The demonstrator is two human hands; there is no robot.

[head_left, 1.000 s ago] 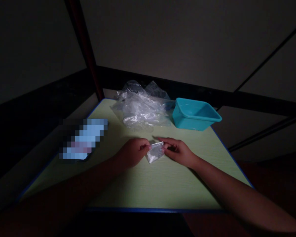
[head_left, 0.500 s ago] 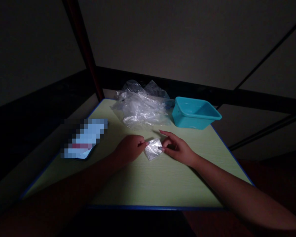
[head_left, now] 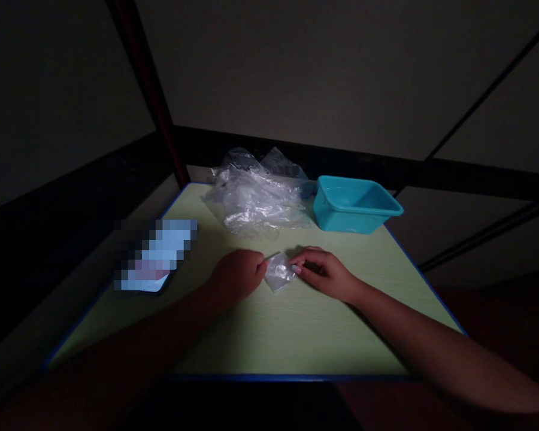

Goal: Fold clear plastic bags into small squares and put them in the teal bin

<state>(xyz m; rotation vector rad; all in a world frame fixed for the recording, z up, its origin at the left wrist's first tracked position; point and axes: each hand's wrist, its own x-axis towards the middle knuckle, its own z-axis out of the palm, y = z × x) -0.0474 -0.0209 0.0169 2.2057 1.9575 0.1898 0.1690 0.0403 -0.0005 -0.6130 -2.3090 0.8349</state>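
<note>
A small folded square of clear plastic point(head_left: 279, 274), probably a bag, is held low over the middle of the table, one corner toward me. My left hand point(head_left: 240, 272) is closed, its thumb and finger pinching the square's left corner. On the opposite side, my right hand point(head_left: 321, 272) pinches the right corner between thumb and fingertips. Whether the square rests on the table or hangs just above it, I cannot tell.
A heap of crumpled clear plastic bags point(head_left: 256, 197) lies at the back of the pale green table point(head_left: 269, 347). To its right stands a turquoise plastic basin point(head_left: 350, 218). A phone point(head_left: 161, 254) with a lit, blurred screen lies at the left edge.
The raised fingers of my right hand have come down and closed on the square's right corner. My left hand keeps its pinch. The square lies almost where it was.
</note>
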